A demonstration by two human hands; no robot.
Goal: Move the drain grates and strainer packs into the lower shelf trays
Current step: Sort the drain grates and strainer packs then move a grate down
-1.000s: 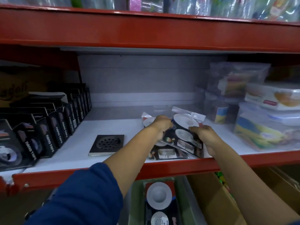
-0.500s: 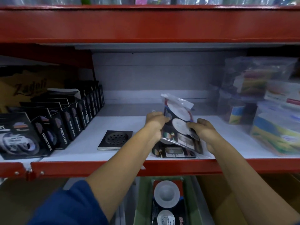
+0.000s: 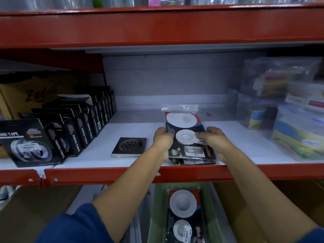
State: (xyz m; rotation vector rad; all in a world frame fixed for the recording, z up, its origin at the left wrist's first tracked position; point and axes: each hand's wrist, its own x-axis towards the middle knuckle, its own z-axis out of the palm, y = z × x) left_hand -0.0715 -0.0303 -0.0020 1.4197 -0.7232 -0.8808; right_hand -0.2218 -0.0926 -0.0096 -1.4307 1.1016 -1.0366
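A stack of strainer packs [image 3: 184, 130], clear bags with white strainers on dark cards, stands tilted up on the white shelf [image 3: 140, 125]. My left hand [image 3: 162, 139] grips its left edge and my right hand [image 3: 213, 139] grips its right edge. More packs lie flat under it at the shelf's front. A square dark drain grate [image 3: 129, 146] lies flat to the left of my left hand, untouched. Below the shelf, a green tray [image 3: 154, 216] holds a strainer pack [image 3: 183, 213].
Black nano tape boxes [image 3: 57, 137] stand in rows on the left. Clear plastic containers [image 3: 296, 130] crowd the right end. The red shelf rail [image 3: 175, 172] runs across the front, another red beam overhead. Cardboard boxes [image 3: 263, 199] sit beside the green tray.
Both hands have turned the strainer packs from a sideways tilt to face me, upright and square. The view has shifted so the shelf sits further right.
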